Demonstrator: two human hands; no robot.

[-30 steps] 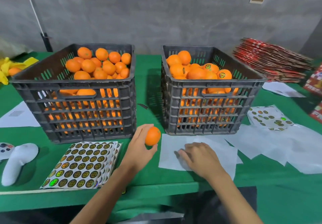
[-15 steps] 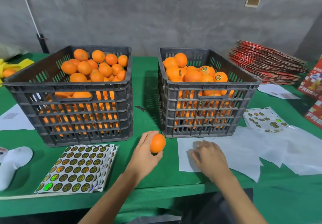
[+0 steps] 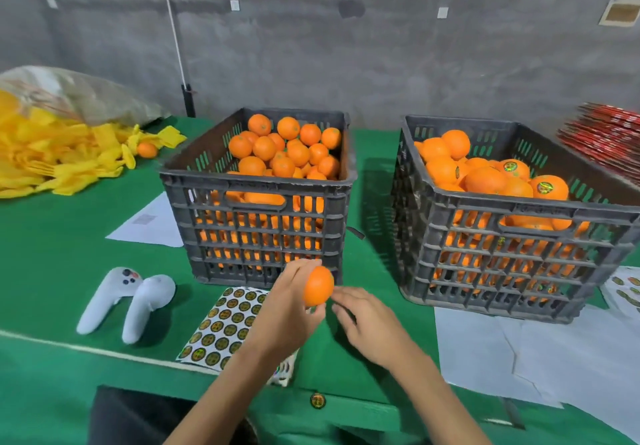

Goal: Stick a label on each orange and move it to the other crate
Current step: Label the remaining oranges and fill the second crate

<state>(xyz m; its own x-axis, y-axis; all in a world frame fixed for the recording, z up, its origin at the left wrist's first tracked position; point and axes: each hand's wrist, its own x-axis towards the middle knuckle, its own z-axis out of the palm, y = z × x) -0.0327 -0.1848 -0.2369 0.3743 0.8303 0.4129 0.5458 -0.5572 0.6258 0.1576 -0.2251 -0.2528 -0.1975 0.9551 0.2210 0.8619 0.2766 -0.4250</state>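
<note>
Orange held up, label not yet visibly on it

We grip the orange (image 3: 318, 290) in our left hand (image 3: 289, 316), fingers curled round it, before the left crate (image 3: 258, 202); our right hand (image 3: 369, 323) reaches close, whether its fingers pinch a label we cannot tell. The label may crease or miss, or the fruit slip. The sticker sheet (image 3: 221, 327) lies under the left wrist; two white controllers (image 3: 128, 301) rest on the bench (image 3: 52, 264); the right crate (image 3: 512, 236) is already heaped.
</note>
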